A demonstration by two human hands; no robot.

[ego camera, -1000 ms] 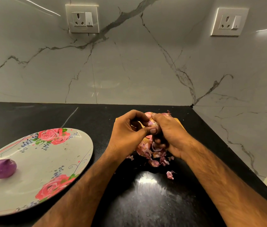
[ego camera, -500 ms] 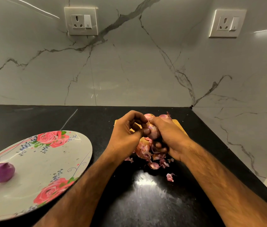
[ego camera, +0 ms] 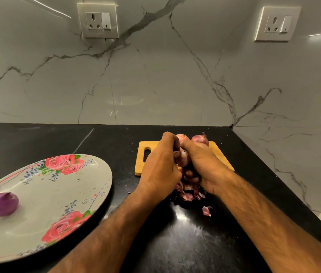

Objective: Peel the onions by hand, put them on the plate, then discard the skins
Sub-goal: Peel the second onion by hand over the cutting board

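- While both hands close round it, the onion [ego camera: 184,157] shows only as a pale sliver between left hand [ego camera: 161,166] and right hand [ego camera: 203,164]; curled fingers [ego camera: 169,137] of each grip it over the half-covered cutting board [ego camera: 141,164]
- Two unpeeled onions [ego camera: 200,139] peek out behind the knuckles; skins [ego camera: 188,196] lie heaped below the hands on the black desk [ego camera: 175,243]
- At left, the floral plate [ego camera: 57,194], cut off by the frame, holds one peeled onion [ego camera: 1,204]

Plate [ego camera: 88,174] left of cutting board [ego camera: 219,154]
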